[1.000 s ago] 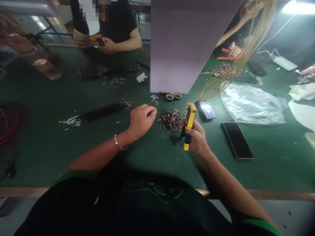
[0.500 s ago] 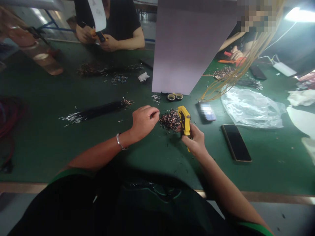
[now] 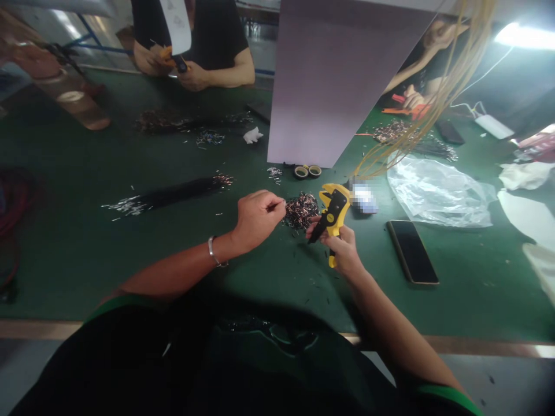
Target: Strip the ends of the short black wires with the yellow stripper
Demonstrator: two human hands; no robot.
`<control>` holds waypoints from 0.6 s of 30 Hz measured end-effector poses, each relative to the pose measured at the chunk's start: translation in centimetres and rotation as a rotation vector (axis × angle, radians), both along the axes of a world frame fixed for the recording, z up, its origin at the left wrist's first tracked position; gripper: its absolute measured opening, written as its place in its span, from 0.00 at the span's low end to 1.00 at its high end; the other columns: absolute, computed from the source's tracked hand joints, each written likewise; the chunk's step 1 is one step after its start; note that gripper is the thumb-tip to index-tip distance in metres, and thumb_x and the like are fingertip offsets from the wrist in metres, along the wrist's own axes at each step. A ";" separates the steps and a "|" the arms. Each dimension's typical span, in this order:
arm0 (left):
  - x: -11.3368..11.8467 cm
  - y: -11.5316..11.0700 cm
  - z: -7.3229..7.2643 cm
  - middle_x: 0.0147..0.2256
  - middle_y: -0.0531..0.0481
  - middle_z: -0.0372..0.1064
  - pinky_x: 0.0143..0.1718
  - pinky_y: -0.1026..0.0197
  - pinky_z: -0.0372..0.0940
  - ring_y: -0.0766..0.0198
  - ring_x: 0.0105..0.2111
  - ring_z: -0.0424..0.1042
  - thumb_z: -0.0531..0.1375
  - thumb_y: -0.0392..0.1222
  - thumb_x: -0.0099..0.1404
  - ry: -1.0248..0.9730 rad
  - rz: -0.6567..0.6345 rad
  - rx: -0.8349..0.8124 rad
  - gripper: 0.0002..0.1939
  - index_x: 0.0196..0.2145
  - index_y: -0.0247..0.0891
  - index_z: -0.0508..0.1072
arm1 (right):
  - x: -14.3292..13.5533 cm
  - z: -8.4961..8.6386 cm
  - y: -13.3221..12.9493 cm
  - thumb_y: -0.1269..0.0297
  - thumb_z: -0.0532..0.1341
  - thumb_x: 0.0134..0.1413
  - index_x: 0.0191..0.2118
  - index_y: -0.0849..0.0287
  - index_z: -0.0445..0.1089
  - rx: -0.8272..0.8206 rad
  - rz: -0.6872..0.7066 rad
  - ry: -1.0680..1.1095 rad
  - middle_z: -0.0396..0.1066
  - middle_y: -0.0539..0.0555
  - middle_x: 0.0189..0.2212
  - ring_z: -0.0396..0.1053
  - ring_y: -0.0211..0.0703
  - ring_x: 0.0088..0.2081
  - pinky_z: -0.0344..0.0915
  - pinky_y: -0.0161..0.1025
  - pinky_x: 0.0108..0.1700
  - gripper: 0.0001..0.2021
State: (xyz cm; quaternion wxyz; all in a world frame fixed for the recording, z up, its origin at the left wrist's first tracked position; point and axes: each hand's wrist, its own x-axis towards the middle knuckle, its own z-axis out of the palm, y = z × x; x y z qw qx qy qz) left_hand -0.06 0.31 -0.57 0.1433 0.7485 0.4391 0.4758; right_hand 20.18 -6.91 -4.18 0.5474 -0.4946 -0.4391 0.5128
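My right hand is wrapped round the handles of a yellow and black wire stripper, its jaws tilted up and to the left. Close by on its left lies a pile of short dark wire pieces with coppery ends. At the left edge of that pile, the fingers of my left hand are pinched together; whatever sits between the fingertips is too small to make out. Farther left stretches a bundle of black wires, silvery at one end and coppery at the other.
Two small rings and some loose silvery bits lie before a pale upright panel. On the right are a phone, a clear plastic bag and hanging yellow wires. Two people work across the green table.
The wire stripper has turned in my right hand, so its broad side now shows. My left hand has shifted slightly right, towards the pile.
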 end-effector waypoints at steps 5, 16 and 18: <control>0.3 -0.4 -0.4 0.21 0.54 0.70 0.28 0.63 0.62 0.69 0.23 0.67 0.60 0.33 0.60 0.001 -0.001 -0.028 0.10 0.21 0.39 0.72 | -1.4 -0.4 0.0 0.68 0.60 0.36 0.40 0.58 0.74 -0.025 0.024 0.027 0.76 0.52 0.31 0.73 0.47 0.32 0.72 0.47 0.40 0.19; 0.5 -0.1 -0.5 0.24 0.53 0.73 0.30 0.62 0.62 0.68 0.24 0.69 0.59 0.33 0.61 0.030 -0.003 -0.070 0.08 0.28 0.38 0.77 | -1.6 -0.8 0.2 0.69 0.60 0.36 0.41 0.58 0.73 -0.043 0.077 0.010 0.76 0.52 0.31 0.73 0.47 0.33 0.70 0.47 0.43 0.20; 0.3 0.1 -0.4 0.24 0.53 0.74 0.30 0.62 0.62 0.68 0.24 0.68 0.59 0.33 0.61 0.021 0.018 -0.066 0.07 0.28 0.38 0.77 | -1.6 -0.8 0.2 0.68 0.60 0.36 0.41 0.58 0.73 -0.038 0.089 -0.007 0.76 0.52 0.32 0.73 0.47 0.34 0.70 0.48 0.44 0.19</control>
